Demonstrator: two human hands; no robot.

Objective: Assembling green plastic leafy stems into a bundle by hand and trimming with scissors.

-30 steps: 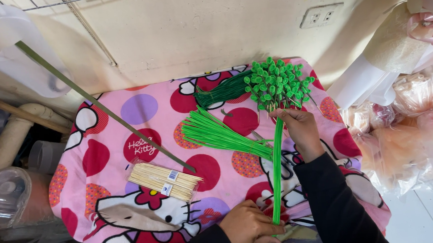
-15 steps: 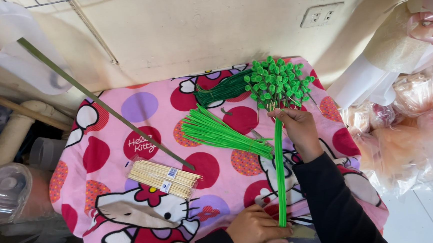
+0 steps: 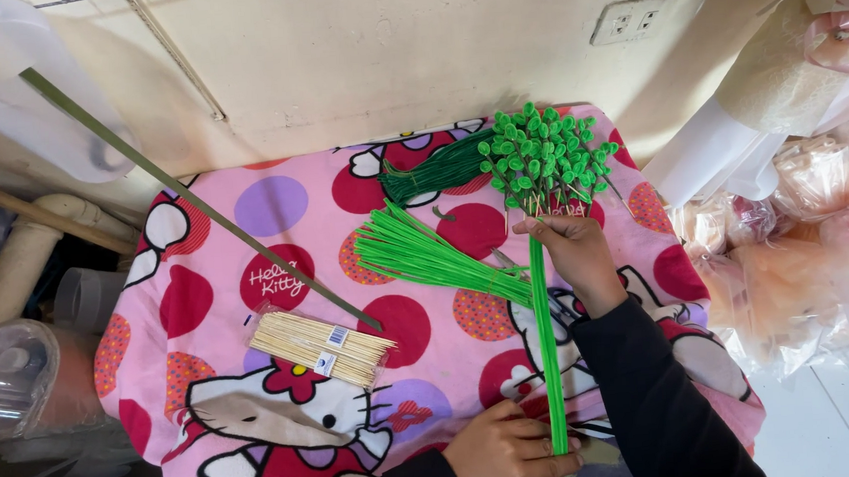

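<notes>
The support is a low surface covered with a pink blanket (image 3: pixel 203 311) that has big red and purple dots and white cartoon cat figures. On the blanket lie a flat packet of pale bamboo skewers (image 3: pixel 321 346) near the front left, a fan of bright green stems (image 3: pixel 426 256) in the middle, and a darker green bundle (image 3: pixel 435 174) close to the wall. A long thin green strip (image 3: pixel 279 267) rests its lower end on the blanket, just beside the skewers.
</notes>
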